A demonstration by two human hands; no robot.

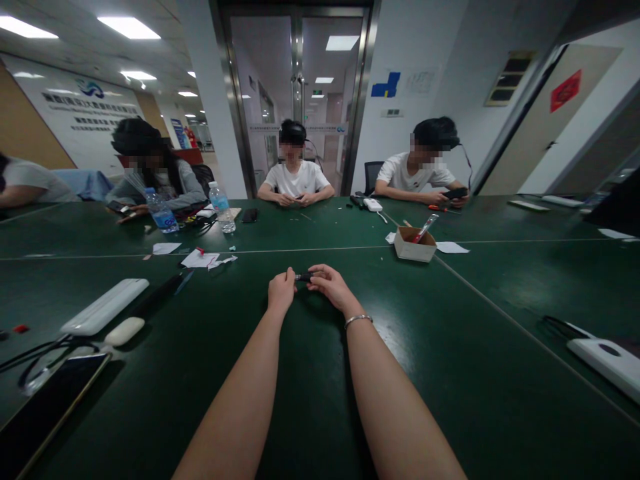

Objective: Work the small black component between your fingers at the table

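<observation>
We have the green table [150,400] before us. At upper left, the wall sign [95,100] shows dark Chinese characters, too blurred to read surely. At left, the bottle [163,215] has a blue label, also unclear. Just below centre, our left hand [282,292] and right hand [333,287], fingers narrow, hold the black piece [303,277].

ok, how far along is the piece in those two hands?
Done: the small dark object looks already picked up.
In hand: left hand and right hand both grip it over the green table.
Left: it's not set down; whether it still needs work is too small to tell.
</observation>
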